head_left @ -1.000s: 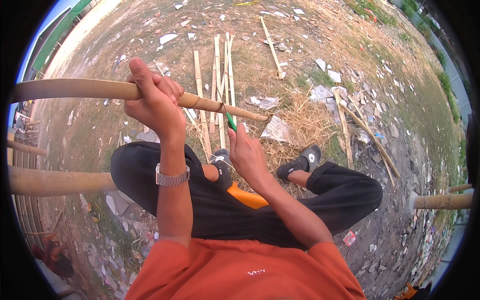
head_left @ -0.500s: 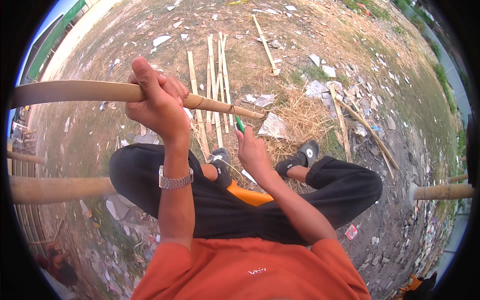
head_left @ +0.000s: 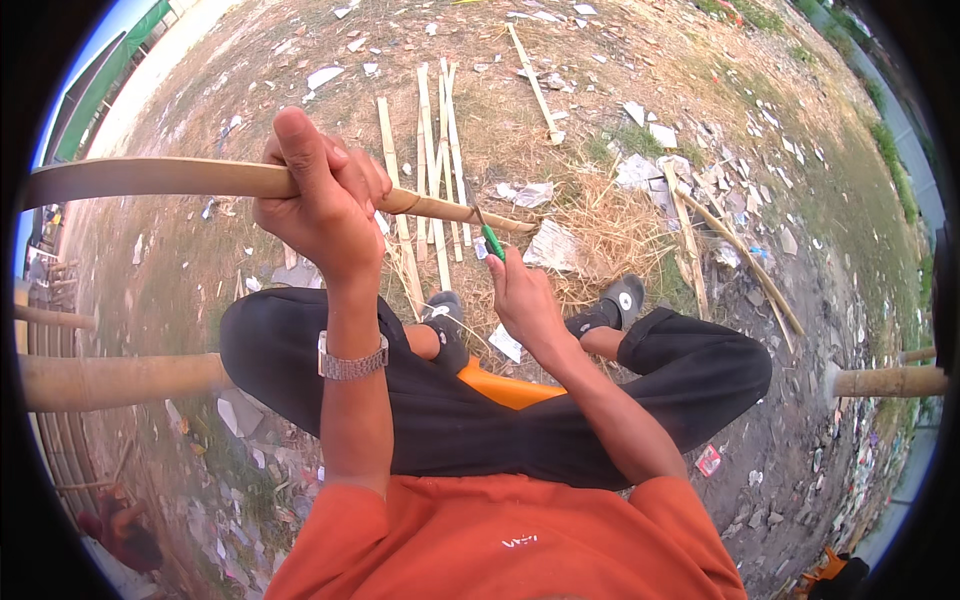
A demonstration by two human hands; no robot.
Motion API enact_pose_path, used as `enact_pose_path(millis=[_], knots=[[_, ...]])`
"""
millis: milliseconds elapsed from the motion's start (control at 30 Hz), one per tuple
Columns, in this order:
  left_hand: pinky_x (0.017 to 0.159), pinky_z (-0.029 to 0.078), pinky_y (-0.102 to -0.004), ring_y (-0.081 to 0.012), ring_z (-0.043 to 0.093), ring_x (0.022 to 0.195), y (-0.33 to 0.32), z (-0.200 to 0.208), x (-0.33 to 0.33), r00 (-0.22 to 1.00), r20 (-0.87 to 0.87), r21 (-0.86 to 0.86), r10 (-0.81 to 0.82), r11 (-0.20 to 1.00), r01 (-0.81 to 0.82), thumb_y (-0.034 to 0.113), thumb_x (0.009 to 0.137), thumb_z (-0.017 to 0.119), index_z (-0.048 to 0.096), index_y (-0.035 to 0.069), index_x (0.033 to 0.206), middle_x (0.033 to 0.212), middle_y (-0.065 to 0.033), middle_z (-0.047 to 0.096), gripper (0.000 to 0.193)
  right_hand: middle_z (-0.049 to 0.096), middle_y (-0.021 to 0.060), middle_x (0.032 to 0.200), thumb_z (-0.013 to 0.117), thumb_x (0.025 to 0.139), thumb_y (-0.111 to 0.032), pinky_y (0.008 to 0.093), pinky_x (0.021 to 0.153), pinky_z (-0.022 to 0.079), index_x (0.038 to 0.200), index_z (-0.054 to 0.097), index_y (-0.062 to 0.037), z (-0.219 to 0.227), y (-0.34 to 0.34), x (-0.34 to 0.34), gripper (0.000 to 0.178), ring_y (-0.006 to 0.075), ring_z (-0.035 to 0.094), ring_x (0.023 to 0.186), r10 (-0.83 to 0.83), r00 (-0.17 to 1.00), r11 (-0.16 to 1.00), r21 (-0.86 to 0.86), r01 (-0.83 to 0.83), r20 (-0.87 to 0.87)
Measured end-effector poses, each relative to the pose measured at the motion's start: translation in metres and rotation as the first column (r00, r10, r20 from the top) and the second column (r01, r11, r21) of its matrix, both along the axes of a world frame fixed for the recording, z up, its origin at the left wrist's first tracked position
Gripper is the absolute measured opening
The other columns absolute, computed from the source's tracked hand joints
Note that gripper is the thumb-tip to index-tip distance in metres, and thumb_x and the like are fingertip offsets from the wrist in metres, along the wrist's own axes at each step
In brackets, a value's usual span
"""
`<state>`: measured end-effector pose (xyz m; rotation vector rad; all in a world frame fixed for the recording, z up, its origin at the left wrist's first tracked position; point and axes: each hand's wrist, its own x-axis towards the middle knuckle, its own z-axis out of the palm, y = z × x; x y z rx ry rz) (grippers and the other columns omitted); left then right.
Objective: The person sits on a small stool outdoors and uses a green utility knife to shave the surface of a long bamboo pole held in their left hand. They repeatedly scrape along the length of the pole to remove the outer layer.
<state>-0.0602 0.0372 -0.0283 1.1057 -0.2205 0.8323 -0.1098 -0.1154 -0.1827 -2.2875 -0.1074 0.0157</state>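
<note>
A long bamboo pole (head_left: 215, 178) runs from the left edge across to a point above my feet, its thin end tilted downward at the right. My left hand (head_left: 325, 200) is wrapped round it, thumb pointing up. With my right hand (head_left: 527, 300) I grip a small knife by its green handle (head_left: 492, 241). The blade lies against the bamboo near its far end, beside a ring-like joint; whether it has cut in, I cannot tell.
Several split bamboo strips (head_left: 443, 165) lie on the ground ahead. Another strip (head_left: 535, 85) is farther off. Dry shavings (head_left: 610, 225) are piled beyond my right foot, near more bamboo pieces (head_left: 740, 250). Thick horizontal bamboo poles (head_left: 120, 382) flank me. A person (head_left: 130, 530) is low at the left.
My right hand and the knife have shifted slightly to the right, and more of the handle and blade shows. My left hand keeps its grip on the bamboo pole.
</note>
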Motion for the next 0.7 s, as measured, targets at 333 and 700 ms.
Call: enact_pose_path(millis=[333,700], knots=[[0.032,0.02,-0.0254,-0.0061,0.027,0.029,-0.001,-0.001,0.002,0.998,0.024,0.002,-0.053,0.999,0.053,0.036,0.097,0.054,0.04,0.01,0.065,0.039,0.0025,0.03,0.044,0.054,0.0243,0.056,0.042,0.1,-0.031,0.0546,0.053,0.04,0.091,0.046,-0.0009,-0.027,0.004,-0.001,0.031,0.0474,0.054,0.056,-0.106,0.99,0.994,-0.023,0.109,0.096],[0.035,0.019,-0.026,-0.0063,0.022,0.031,-0.001,0.001,0.001,0.999,0.016,0.031,-0.045,0.999,0.044,0.04,0.098,0.049,0.04,0.011,0.068,0.039,0.0025,0.029,0.043,0.057,0.0275,0.061,0.04,0.1,-0.032,0.0564,0.058,0.045,0.095,0.049,0.001,-0.066,-0.015,0.018,0.035,0.0493,0.057,0.061,-0.141,0.99,0.987,-0.083,0.14,-0.016]])
